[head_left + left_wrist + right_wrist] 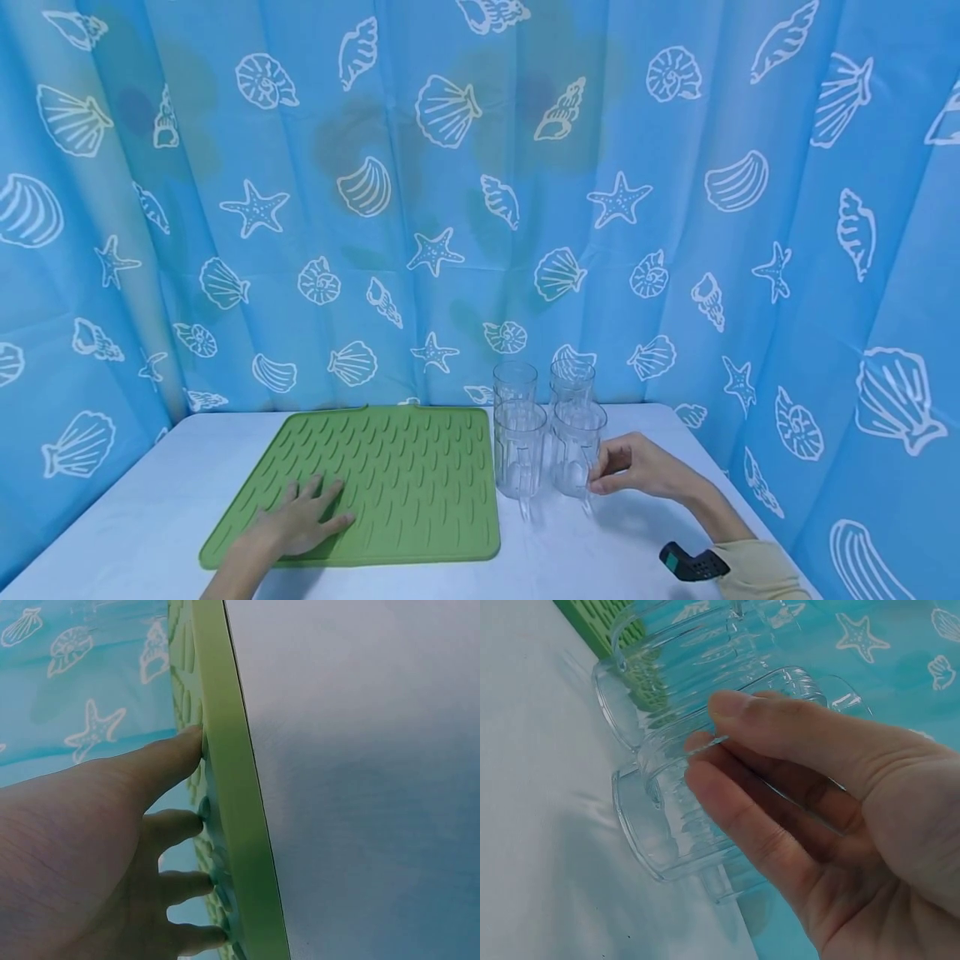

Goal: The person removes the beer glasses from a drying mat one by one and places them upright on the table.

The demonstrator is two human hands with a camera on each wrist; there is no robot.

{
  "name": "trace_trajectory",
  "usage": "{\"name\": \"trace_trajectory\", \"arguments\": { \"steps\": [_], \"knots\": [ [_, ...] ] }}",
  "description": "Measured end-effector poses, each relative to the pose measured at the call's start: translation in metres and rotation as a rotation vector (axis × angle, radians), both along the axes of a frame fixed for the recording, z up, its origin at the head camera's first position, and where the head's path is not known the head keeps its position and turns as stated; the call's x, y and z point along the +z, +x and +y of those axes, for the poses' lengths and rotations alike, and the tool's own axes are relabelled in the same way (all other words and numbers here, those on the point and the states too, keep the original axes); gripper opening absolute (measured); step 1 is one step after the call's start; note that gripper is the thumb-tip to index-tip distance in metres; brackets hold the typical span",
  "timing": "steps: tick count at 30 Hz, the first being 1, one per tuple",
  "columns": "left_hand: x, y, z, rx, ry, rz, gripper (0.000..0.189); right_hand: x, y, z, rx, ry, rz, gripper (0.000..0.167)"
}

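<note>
My left hand (296, 523) rests on the front left part of a green drying mat (420, 479) with raised ridges, fingers spread. In the left wrist view, the fingertips of my left hand (82, 840) touch the mat's ridged top beside its rim (232, 765). To the right of the mat stand several clear glass mugs, two in front and two behind. My right hand (648, 468) is at the front right glass mug (573, 458). In the right wrist view, the thumb and fingers of my right hand (817, 795) pinch this mug's handle (651, 787).
The front left mug (517, 454) stands close to the mat's right edge. Behind are the back left mug (514, 379) and back right mug (572, 379). Everything is on a white table (120, 500), with a blue seashell curtain (480, 233) around its back and sides.
</note>
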State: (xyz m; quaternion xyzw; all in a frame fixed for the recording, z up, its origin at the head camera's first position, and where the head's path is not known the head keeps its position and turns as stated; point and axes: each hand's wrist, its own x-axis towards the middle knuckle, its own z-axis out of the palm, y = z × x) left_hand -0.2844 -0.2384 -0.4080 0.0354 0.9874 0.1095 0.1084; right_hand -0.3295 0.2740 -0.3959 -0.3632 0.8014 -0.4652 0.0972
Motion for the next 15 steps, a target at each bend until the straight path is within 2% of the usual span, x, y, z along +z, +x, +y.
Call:
{"name": "trace_trajectory", "arguments": {
  "steps": [5, 10, 15],
  "knots": [
    [-0.002, -0.002, -0.001, 0.001, 0.003, -0.008, 0.087, 0.006, 0.002, 0.003, -0.048, 0.117, 0.018, 0.010],
    [0.001, -0.002, 0.000, 0.001, 0.021, -0.005, 0.085, 0.022, 0.011, 0.012, -0.105, 0.242, 0.030, 0.023],
    [0.011, 0.000, 0.000, -0.015, 0.031, 0.080, 0.080, 0.041, 0.021, 0.014, -0.203, 0.330, 0.052, 0.032]
  ]
}}
